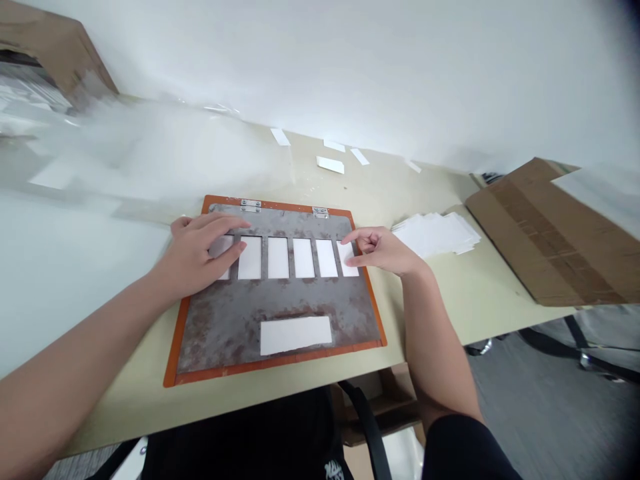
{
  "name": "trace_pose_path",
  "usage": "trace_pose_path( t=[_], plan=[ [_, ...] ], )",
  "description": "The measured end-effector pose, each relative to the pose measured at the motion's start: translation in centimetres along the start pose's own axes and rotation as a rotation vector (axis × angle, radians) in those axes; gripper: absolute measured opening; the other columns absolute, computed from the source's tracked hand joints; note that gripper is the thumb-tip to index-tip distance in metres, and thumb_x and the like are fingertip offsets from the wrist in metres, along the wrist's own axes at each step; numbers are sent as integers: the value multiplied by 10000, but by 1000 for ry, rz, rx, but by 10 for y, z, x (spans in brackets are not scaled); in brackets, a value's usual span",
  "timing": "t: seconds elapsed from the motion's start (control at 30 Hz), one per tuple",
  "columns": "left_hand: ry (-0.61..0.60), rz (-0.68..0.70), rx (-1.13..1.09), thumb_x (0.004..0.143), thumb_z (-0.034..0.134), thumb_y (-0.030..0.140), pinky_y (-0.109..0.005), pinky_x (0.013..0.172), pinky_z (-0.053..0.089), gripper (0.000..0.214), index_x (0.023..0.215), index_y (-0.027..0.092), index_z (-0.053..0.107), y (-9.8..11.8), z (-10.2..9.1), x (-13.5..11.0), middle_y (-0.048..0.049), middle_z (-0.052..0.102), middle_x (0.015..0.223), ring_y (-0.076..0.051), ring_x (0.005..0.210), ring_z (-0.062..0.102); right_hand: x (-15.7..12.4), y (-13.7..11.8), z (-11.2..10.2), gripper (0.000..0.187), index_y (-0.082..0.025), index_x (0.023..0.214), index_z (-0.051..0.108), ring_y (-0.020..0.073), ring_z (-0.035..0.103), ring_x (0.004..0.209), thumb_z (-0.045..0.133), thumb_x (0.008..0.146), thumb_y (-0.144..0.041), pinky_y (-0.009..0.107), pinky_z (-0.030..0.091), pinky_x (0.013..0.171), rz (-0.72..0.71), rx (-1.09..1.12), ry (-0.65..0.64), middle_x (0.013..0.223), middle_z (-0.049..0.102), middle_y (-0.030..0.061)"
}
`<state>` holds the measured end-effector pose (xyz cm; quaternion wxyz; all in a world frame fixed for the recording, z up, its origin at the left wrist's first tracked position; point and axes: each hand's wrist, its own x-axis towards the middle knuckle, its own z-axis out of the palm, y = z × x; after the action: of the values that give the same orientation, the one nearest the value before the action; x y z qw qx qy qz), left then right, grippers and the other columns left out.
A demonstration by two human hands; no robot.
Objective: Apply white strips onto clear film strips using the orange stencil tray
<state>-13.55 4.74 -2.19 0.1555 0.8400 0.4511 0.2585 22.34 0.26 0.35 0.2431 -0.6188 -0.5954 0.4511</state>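
Note:
A grey metal plate (280,313) in an orange frame lies on the table in front of me. It has a row of several upright slots showing white cards (279,257) and one wide white slot (296,334) near its front edge. My left hand (200,250) lies flat and open over the leftmost slot, fingers spread. My right hand (383,248) rests at the plate's right edge, index finger stretched out onto the rightmost white card (347,259), the other fingers curled in.
A loose stack of white cards (435,233) sits just right of the plate. A flattened cardboard box (555,233) lies further right. Clear plastic sheeting (100,153) covers the table's left. A few white strips (331,164) lie near the wall.

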Motion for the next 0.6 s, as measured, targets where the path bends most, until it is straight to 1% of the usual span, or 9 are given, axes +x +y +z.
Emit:
trace_pose_path(
  t=[0.1, 0.2, 0.33, 0.4, 0.47, 0.5, 0.53, 0.57, 0.6],
  plan=[
    [0, 4, 1, 937, 452, 435, -473, 1037, 269, 285, 1135, 299, 606, -2, 0, 0, -21, 667, 1242, -272, 1185, 594, 2, 3, 1, 321, -212, 901, 700, 65, 208, 541, 834, 613, -258, 267, 269, 579, 40, -33, 2, 597, 202, -111],
    [-4, 2, 6, 936, 451, 438, -469, 1027, 278, 287, 1132, 300, 608, -2, 0, -1, -23, 664, 1247, -272, 1173, 599, 3, 4, 0, 319, -209, 893, 703, 64, 205, 539, 839, 610, -265, 267, 281, 581, 34, -18, 0, 595, 203, -111],
    [2, -2, -9, 928, 456, 438, -462, 1039, 277, 291, 1134, 305, 613, 0, 0, 0, -15, 673, 1229, -268, 1171, 604, -2, -1, -4, 326, -205, 893, 697, 67, 199, 541, 847, 624, -312, 258, 270, 554, -59, 21, 17, 609, 201, -105],
    [19, -5, -24, 924, 457, 432, -458, 1049, 274, 286, 1124, 306, 618, 1, 1, 0, -9, 678, 1219, -263, 1174, 604, -8, -10, -1, 319, -208, 904, 682, 71, 207, 540, 832, 662, -350, 248, 258, 530, -129, 17, 42, 617, 198, -100],
    [29, -6, -42, 924, 457, 422, -457, 1049, 278, 277, 1112, 305, 622, 1, 1, 0, -8, 679, 1219, -259, 1176, 604, -20, -24, 12, 309, -210, 935, 667, 75, 260, 536, 795, 721, -392, 239, 276, 515, -210, -43, 34, 619, 255, -92],
    [30, -7, -51, 924, 455, 417, -460, 1045, 283, 274, 1107, 302, 623, 1, 1, -1, -11, 679, 1222, -259, 1177, 604, -27, -33, 23, 315, -210, 967, 664, 79, 314, 543, 772, 750, -411, 235, 302, 516, -263, -105, 15, 633, 329, -79],
    [27, -9, -61, 924, 453, 412, -463, 1039, 290, 275, 1107, 299, 624, 1, 1, -1, -16, 678, 1225, -260, 1174, 605, -36, -41, 36, 322, -214, 1008, 664, 88, 393, 575, 745, 782, -429, 237, 345, 534, -313, -201, -31, 685, 437, -51],
    [27, -13, -71, 923, 450, 406, -465, 1035, 296, 277, 1106, 293, 625, 1, 1, -1, -22, 678, 1225, -261, 1169, 607, -46, -50, 51, 327, -223, 1046, 665, 112, 490, 658, 725, 806, -436, 251, 407, 591, -391, -304, -56, 785, 544, -11],
    [27, -20, -82, 921, 449, 399, -467, 1034, 303, 279, 1106, 288, 626, 1, 1, -1, -26, 677, 1227, -262, 1168, 607, -56, -57, 67, 357, -232, 1109, 654, 153, 567, 798, 707, 825, -443, 285, 463, 690, -467, -423, -92, 923, 617, 29]
  ],
)
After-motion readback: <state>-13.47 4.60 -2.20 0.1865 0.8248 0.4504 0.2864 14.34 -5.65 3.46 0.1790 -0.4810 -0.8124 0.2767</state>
